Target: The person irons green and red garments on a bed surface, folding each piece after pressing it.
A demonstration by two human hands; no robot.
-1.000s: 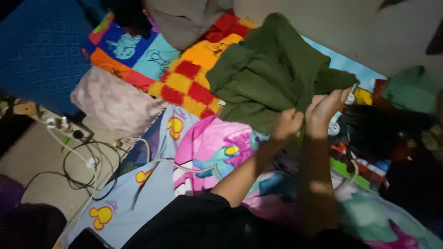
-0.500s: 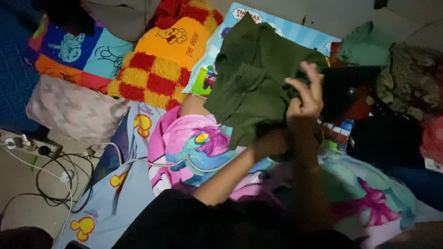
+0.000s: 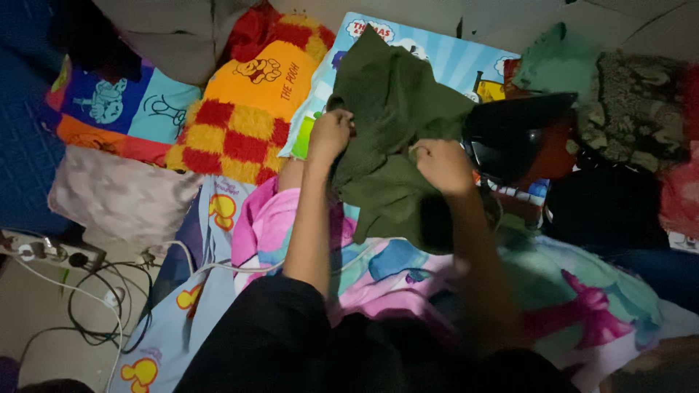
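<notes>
A dark green knit garment hangs crumpled above the bed, held between both hands. My left hand grips its left edge, fingers closed on the cloth. My right hand is clenched on the lower right part of the same garment. Under them lies a pink and blue cartoon bedsheet. My black sleeves fill the bottom of the view.
An orange and red checked cushion and a colourful cartoon pillow lie at the upper left, a pale pillow below them. A heap of dark and green clothes sits at the right. Cables and a power strip lie on the floor at left.
My hands have moved apart along the green garment: the left went up to its left edge, the right closed into a fist lower down. The cloth is spread wider.
</notes>
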